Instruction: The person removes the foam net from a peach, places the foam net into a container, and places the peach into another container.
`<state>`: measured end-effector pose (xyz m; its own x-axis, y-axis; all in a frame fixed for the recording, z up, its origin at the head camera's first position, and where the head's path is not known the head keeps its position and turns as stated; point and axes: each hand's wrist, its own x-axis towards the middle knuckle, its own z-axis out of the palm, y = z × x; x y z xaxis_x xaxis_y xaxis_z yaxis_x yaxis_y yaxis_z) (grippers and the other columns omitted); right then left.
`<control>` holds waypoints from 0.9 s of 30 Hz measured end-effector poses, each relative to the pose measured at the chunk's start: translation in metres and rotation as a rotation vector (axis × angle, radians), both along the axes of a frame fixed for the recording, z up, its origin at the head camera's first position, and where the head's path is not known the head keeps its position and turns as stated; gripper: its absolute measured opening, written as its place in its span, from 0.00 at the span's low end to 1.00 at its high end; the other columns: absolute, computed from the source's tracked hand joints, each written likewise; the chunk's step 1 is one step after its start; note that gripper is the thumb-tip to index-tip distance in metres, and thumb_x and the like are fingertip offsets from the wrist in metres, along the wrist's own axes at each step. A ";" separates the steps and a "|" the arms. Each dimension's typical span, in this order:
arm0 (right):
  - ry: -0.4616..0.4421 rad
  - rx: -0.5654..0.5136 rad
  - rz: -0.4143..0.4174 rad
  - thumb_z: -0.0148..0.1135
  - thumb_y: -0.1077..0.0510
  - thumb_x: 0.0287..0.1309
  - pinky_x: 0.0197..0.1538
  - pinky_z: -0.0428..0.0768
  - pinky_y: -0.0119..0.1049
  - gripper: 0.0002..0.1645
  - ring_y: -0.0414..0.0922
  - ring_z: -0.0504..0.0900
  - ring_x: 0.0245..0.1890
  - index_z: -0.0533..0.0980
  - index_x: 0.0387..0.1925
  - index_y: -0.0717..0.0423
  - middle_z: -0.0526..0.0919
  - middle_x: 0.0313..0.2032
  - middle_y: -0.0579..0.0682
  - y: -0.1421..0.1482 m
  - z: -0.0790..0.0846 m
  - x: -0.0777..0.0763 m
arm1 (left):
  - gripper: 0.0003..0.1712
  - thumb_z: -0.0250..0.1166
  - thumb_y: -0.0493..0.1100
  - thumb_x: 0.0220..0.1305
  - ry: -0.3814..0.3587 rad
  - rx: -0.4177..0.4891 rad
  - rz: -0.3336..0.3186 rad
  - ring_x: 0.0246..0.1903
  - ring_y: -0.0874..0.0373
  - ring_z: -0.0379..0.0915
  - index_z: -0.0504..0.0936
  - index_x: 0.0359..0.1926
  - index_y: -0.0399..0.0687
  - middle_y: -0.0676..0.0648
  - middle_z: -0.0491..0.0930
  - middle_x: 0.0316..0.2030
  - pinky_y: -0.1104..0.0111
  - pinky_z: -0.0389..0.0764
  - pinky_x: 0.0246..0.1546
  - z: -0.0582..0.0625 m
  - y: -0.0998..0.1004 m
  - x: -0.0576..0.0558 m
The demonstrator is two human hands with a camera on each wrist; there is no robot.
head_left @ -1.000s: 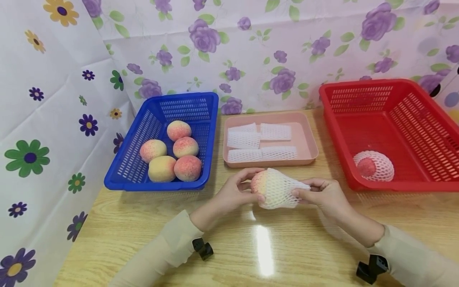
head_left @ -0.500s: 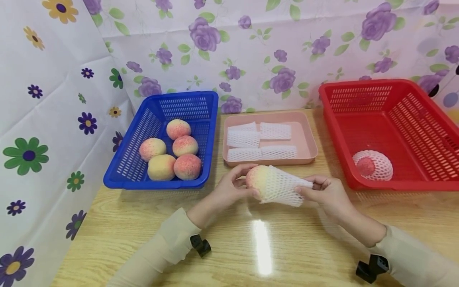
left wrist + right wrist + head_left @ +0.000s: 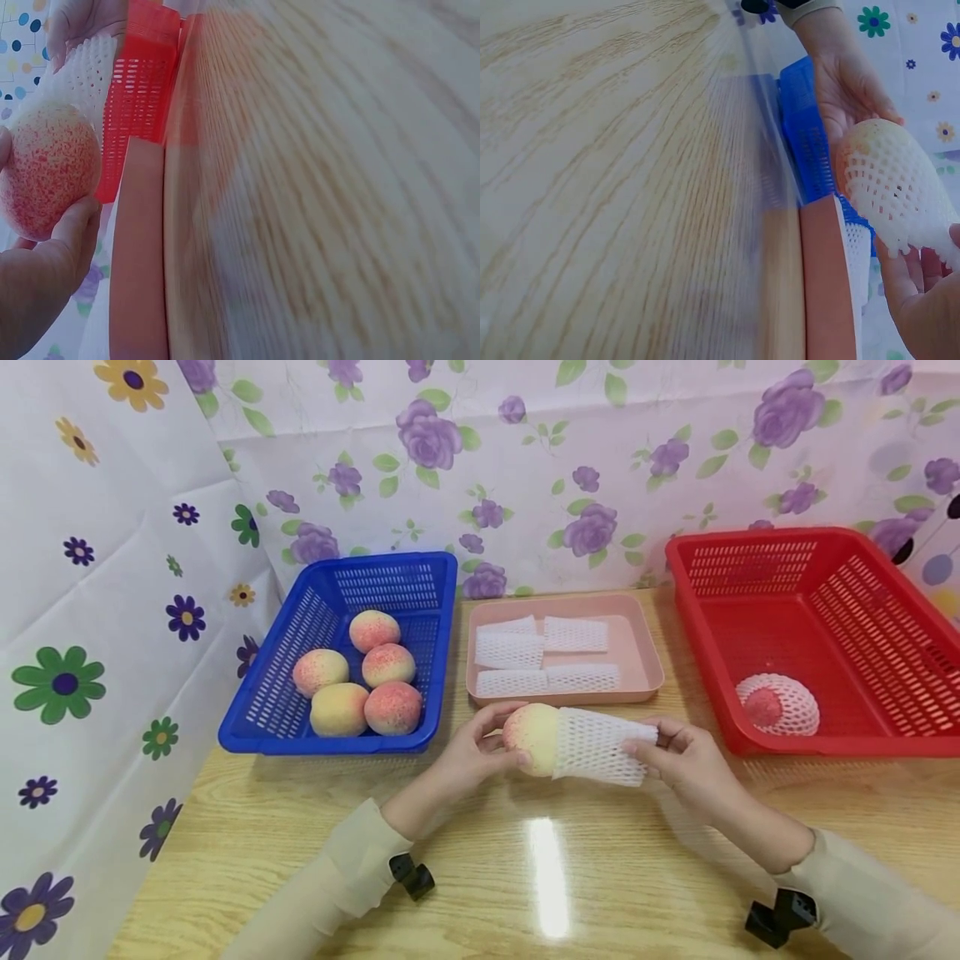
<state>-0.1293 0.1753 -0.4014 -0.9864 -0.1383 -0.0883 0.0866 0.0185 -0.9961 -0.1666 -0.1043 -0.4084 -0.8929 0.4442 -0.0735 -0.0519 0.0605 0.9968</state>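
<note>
My left hand (image 3: 461, 756) grips a pink-and-yellow peach (image 3: 531, 740) over the table, thumb and fingers around its left side. A white foam net sleeve (image 3: 600, 747) fits over the peach's right end and stretches away to the right. My right hand (image 3: 686, 768) pinches the sleeve's far end between thumb and fingers. The left wrist view shows the peach's speckled red face (image 3: 49, 169) bare, with the thumb along its lower edge. In the right wrist view, the netting (image 3: 892, 180) spreads over the peach on the side toward my right hand.
Several bare peaches (image 3: 387, 667) lie in a blue basket (image 3: 322, 747) at the left. Behind the hands, a pink tray (image 3: 639, 652) holds several flat foam sleeves (image 3: 510, 652). A red basket (image 3: 847, 746) at the right contains one sleeved peach (image 3: 797, 706). Flowered cloth (image 3: 525, 468) hangs behind.
My left hand has shifted left with the peach. The sleeve covers less of the peach than before and lies straighter and wider, while my right hand has moved only slightly.
</note>
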 end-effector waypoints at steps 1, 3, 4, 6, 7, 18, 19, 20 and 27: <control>0.005 -0.031 0.003 0.65 0.64 0.56 0.30 0.83 0.28 0.09 0.36 0.80 0.29 0.81 0.35 0.45 0.81 0.30 0.43 0.001 -0.002 -0.001 | 0.38 0.68 0.29 0.54 -0.001 -0.002 0.003 0.55 0.48 0.71 0.65 0.65 0.43 0.37 0.67 0.60 0.67 0.77 0.54 0.000 -0.001 0.001; 0.010 -0.052 0.011 0.66 0.62 0.56 0.29 0.83 0.28 0.08 0.36 0.80 0.29 0.81 0.36 0.44 0.81 0.30 0.43 0.003 -0.005 -0.002 | 0.38 0.68 0.29 0.54 -0.002 -0.011 0.004 0.56 0.47 0.71 0.65 0.65 0.43 0.37 0.66 0.60 0.65 0.78 0.54 0.001 -0.003 0.002; 0.011 -0.064 0.015 0.67 0.61 0.55 0.28 0.82 0.27 0.09 0.36 0.79 0.29 0.81 0.36 0.44 0.80 0.29 0.43 0.004 -0.006 -0.002 | 0.38 0.68 0.29 0.54 -0.002 -0.015 0.002 0.56 0.47 0.71 0.65 0.65 0.43 0.37 0.66 0.60 0.65 0.78 0.53 0.001 -0.004 0.003; 0.005 -0.114 0.016 0.67 0.62 0.55 0.29 0.82 0.27 0.09 0.37 0.79 0.29 0.81 0.37 0.46 0.80 0.30 0.44 0.005 -0.007 -0.003 | 0.38 0.68 0.30 0.54 -0.002 -0.021 -0.003 0.56 0.46 0.71 0.65 0.65 0.44 0.37 0.66 0.60 0.64 0.78 0.53 0.002 -0.005 0.004; -0.001 -0.142 0.018 0.67 0.62 0.55 0.29 0.83 0.28 0.09 0.37 0.80 0.29 0.81 0.37 0.47 0.80 0.30 0.45 0.006 -0.006 -0.003 | 0.38 0.69 0.30 0.54 0.000 -0.022 -0.006 0.56 0.46 0.71 0.65 0.65 0.44 0.37 0.66 0.59 0.64 0.79 0.53 0.002 -0.005 0.005; -0.024 -0.160 0.028 0.58 0.67 0.61 0.34 0.83 0.27 0.08 0.36 0.80 0.29 0.76 0.33 0.49 0.79 0.29 0.43 0.004 0.019 0.003 | 0.40 0.70 0.28 0.50 0.074 -0.009 -0.034 0.54 0.46 0.72 0.65 0.64 0.41 0.35 0.68 0.58 0.63 0.81 0.48 0.011 -0.014 0.019; -0.021 -0.149 0.027 0.59 0.66 0.61 0.33 0.83 0.26 0.08 0.36 0.80 0.29 0.76 0.33 0.49 0.79 0.29 0.42 0.004 0.020 0.002 | 0.40 0.70 0.27 0.50 0.082 -0.005 -0.036 0.54 0.46 0.72 0.65 0.64 0.40 0.35 0.68 0.58 0.63 0.82 0.48 0.013 -0.015 0.020; -0.018 -0.142 0.025 0.59 0.66 0.61 0.32 0.83 0.25 0.08 0.36 0.79 0.28 0.76 0.32 0.49 0.79 0.28 0.42 0.005 0.022 0.002 | 0.40 0.70 0.26 0.49 0.087 0.000 -0.036 0.54 0.46 0.72 0.65 0.64 0.40 0.35 0.68 0.58 0.62 0.82 0.48 0.015 -0.015 0.021; 0.008 -0.150 0.007 0.59 0.65 0.61 0.37 0.84 0.28 0.08 0.36 0.82 0.33 0.77 0.38 0.49 0.83 0.33 0.42 0.008 0.040 -0.006 | 0.42 0.73 0.29 0.48 0.155 0.006 -0.018 0.53 0.47 0.73 0.66 0.64 0.40 0.35 0.68 0.58 0.60 0.83 0.47 0.033 -0.026 0.026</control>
